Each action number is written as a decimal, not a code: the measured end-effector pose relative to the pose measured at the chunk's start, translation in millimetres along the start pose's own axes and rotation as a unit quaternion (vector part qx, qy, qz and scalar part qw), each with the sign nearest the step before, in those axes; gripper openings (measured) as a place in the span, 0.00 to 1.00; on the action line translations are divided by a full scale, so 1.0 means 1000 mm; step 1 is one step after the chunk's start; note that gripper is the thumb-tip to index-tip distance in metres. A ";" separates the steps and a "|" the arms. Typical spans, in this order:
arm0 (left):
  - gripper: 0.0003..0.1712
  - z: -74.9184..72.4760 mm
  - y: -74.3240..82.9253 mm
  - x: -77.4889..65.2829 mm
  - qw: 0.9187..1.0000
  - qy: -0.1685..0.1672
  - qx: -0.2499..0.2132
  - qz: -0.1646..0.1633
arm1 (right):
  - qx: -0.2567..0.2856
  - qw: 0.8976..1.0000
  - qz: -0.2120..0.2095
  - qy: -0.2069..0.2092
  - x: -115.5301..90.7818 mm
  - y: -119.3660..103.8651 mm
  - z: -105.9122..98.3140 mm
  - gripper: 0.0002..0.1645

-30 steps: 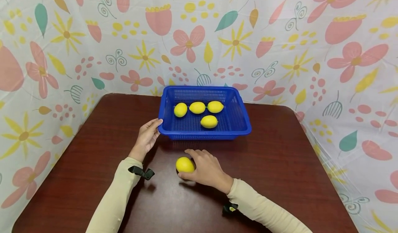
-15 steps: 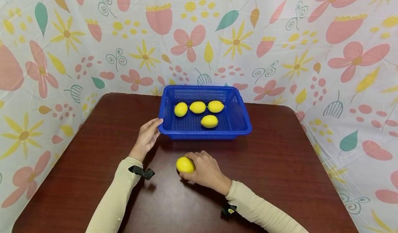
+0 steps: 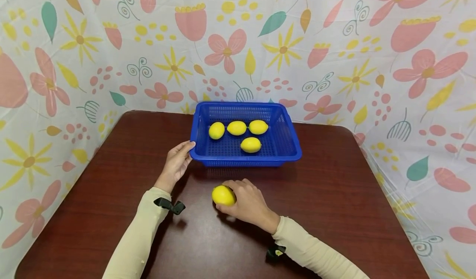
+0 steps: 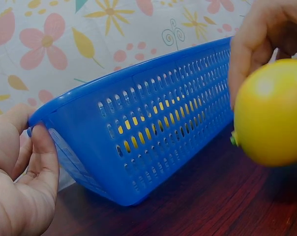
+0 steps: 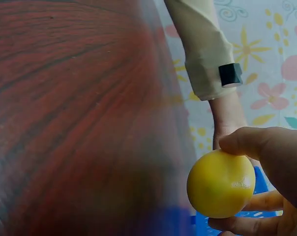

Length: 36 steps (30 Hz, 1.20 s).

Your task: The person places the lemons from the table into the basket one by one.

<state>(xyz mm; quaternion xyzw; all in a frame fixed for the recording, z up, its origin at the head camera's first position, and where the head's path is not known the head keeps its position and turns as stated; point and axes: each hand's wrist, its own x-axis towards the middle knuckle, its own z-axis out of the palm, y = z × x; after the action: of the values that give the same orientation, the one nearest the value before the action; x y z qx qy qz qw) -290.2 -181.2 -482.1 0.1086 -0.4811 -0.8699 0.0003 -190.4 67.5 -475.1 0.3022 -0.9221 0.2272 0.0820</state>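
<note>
My left hand (image 3: 174, 165) pinches the rim of a blue plastic basket (image 3: 238, 159) at its near left corner, thumb on the outer side in the left wrist view. Several yellow lemons (image 3: 251, 145) lie inside on the slotted bottom. In front of the basket, my right hand (image 3: 249, 202) grips another lemon (image 3: 224, 195) between thumb and fingers, close over the table. That same lemon (image 4: 274, 113) shows a small green tip in the left wrist view. From the right wrist, the thumb presses one side of the lemon (image 5: 221, 184) and fingers curl under the other.
The dark reddish-brown wooden table (image 3: 320, 200) carries the basket near its back edge. A white curtain (image 3: 334, 43) printed with flowers and leaves surrounds the back and sides. Black straps (image 3: 169, 206) sit on both sleeved wrists.
The right hand's fingers have drawn in around the lemon, and both have shifted very slightly up and right in the head view. The left hand and basket stay put.
</note>
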 end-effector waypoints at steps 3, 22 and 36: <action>0.07 0.000 0.001 0.000 1.000 0.001 0.003 0.000 | -0.003 1.000 -0.002 0.007 0.002 0.001 -0.006 0.36; 0.06 -0.001 0.001 0.000 1.000 -0.006 -0.008 0.008 | 0.008 0.998 -0.049 0.026 0.045 0.002 -0.068 0.35; 0.04 -0.001 0.000 0.000 1.000 -0.003 -0.003 0.001 | -0.011 0.998 -0.061 -0.032 0.100 0.023 -0.109 0.35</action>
<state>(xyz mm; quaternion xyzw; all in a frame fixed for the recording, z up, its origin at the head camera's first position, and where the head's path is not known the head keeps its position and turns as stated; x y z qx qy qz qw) -290.0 -181.7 -482.3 0.1057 -0.4782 -0.8719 0.0001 -283.2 83.1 -358.8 0.3639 -0.9066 0.2023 0.0693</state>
